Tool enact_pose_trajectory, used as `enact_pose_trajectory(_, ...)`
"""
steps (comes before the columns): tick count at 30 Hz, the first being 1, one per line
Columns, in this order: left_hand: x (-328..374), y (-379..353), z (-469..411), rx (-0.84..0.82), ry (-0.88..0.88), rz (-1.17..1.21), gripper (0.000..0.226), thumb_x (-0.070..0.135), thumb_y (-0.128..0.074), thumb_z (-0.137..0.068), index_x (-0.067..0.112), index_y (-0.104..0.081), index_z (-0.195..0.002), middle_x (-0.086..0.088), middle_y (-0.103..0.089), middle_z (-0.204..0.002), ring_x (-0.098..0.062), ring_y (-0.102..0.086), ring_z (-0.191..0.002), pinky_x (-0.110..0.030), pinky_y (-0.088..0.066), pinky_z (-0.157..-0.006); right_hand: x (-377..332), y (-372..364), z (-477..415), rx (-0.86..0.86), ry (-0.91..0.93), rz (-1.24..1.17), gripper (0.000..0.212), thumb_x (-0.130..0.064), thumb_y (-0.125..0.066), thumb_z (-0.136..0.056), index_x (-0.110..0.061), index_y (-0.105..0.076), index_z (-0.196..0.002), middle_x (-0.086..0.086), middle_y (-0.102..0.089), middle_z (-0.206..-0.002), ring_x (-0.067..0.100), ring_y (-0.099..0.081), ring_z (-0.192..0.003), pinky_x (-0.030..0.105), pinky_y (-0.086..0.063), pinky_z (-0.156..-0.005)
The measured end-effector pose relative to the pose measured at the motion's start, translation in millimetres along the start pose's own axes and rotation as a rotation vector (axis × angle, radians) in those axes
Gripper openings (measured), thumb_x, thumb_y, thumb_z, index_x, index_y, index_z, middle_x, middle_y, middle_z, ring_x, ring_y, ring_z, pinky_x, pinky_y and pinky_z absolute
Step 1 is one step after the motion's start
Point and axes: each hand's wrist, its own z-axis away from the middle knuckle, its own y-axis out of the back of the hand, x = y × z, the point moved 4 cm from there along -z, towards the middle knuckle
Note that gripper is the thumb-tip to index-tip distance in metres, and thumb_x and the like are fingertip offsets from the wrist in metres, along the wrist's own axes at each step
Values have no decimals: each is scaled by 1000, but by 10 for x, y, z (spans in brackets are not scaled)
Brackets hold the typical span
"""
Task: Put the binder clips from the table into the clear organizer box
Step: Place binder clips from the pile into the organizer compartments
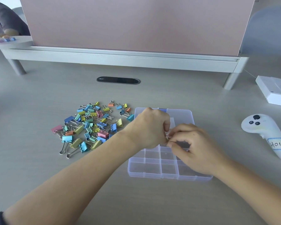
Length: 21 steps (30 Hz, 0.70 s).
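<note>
Plastic compartments of the clear organizer box [152,169] looked empty where visible; the binder clips [89,125] lay heaped on the surface [39,159] just left. Over the box, my left hand [150,127] and right hand [195,146] together pinched one small clip [168,138], mostly hidden

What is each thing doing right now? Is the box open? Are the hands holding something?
Box: open, near compartments empty.
Clips: loose heap on the table, left of the box.
Left hand: over the box, pinches a small thing, too hidden to name.
Right hand: pinches the same small thing.
Controller: lying on the table, untouched.
Carton: shut, at the table's far right.
</note>
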Motion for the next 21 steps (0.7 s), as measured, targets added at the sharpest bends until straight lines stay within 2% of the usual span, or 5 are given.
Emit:
enact_pose_trajectory(5, 34, 15, 17, -48, -48, -70, 17, 27, -71, -80, 27, -54, -82, 3, -70, -91, -11, -51, -86, -34, -49, -85, 7, -3, 0, 6, -8, 2, 31, -49, -44, -82, -33, -70, -76, -25, -57, -96, 1, -54, -94, 13, -38, -74)
enact_pose_trajectory(10, -14, 189, 79, -178, -79, -43, 10, 25, -67, -85, 24, -66, -95, 13, -70, -94, -5, -58, -91, -26, -51, -82, 19, -12, 0, 5, -14, -2, 26, -43, -48, -85, -31, -70, -77, -21, -57, -91, 2, -55, -91, 13, -40, -71)
enact_pose_trajectory(12, -119, 317, 101, -183, -30, -9, 8, 30, -66, -85, 28, -69, -93, 17, -68, -90, -4, -60, -90, -24, -51, -79, 13, -8, 4, 3, -16, -1, 31, -46, -44, -84, -30, -70, -77, -21, -57, -92, 2, -54, -90, 8, -37, -68)
enact_pose_trajectory(16, -643, 639, 58, -21, 133, -28, 10, 33, -65, -86, 27, -71, -89, 16, -68, -87, -8, -63, -88, -24, -49, -78, 14, -3, 8, -6, -27, 12, 22, -38, -51, -86, -32, -70, -78, -21, -57, -93, 2, -54, -91, 5, -34, -67)
enact_pose_trajectory(21, -1474, 899, 159, 66, 421, -161, 26, 26, -60, -90, 22, -65, -115, 0, -64, -119, -20, -56, -108, -35, -44, -97, 18, -11, 5, -22, -27, 7, 21, -38, -51, -85, -31, -69, -77, -21, -56, -94, 2, -54, -90, 9, -35, -65)
